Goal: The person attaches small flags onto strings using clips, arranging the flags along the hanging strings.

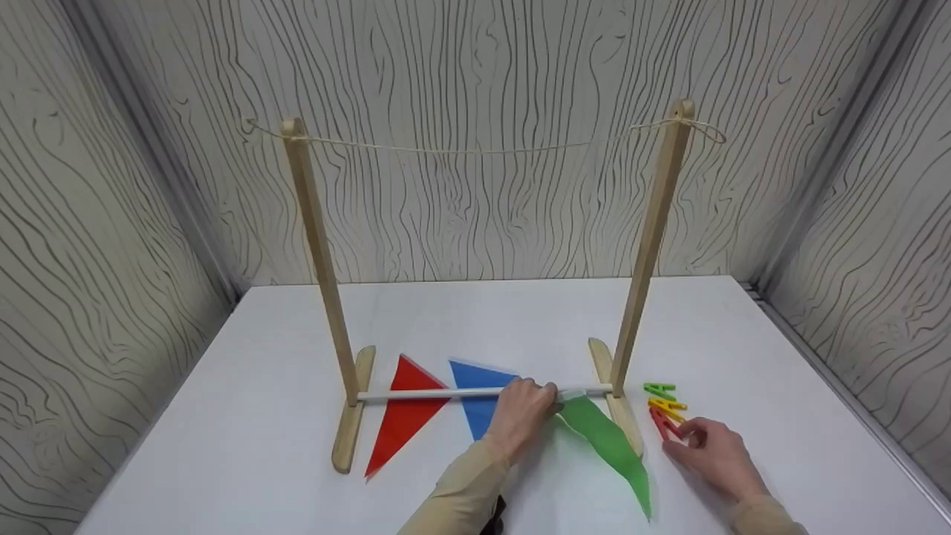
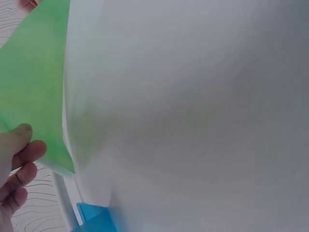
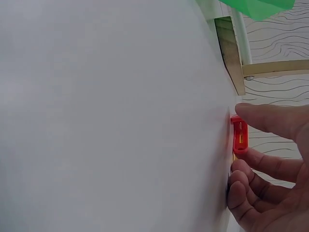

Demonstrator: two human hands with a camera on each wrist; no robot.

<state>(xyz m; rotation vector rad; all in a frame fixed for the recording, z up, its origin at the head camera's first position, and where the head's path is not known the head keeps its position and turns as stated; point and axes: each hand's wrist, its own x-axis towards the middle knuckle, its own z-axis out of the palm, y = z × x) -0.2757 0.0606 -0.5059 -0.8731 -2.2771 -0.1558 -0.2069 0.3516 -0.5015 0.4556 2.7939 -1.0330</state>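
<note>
My left hand [image 1: 522,414] pinches the top edge of a green triangular flag [image 1: 605,438], near the white crossbar [image 1: 416,394]. The flag's point trails down to the right over the stand's foot. Thumb and fingers lie on the flag [image 2: 38,82] in the left wrist view. On the right, my right hand [image 1: 717,455] has thumb and index finger at the two sides of a red clothespin [image 3: 240,135] lying on the table. Just beyond it lie a yellow clothespin [image 1: 667,407] and a green clothespin [image 1: 660,389].
A wooden stand has a left post [image 1: 319,260] and a right post [image 1: 652,253], with a string [image 1: 461,151] tied between their tops. Under the crossbar lie a red flag [image 1: 409,427] and a blue flag [image 1: 475,379], the latter partly hidden by my left hand.
</note>
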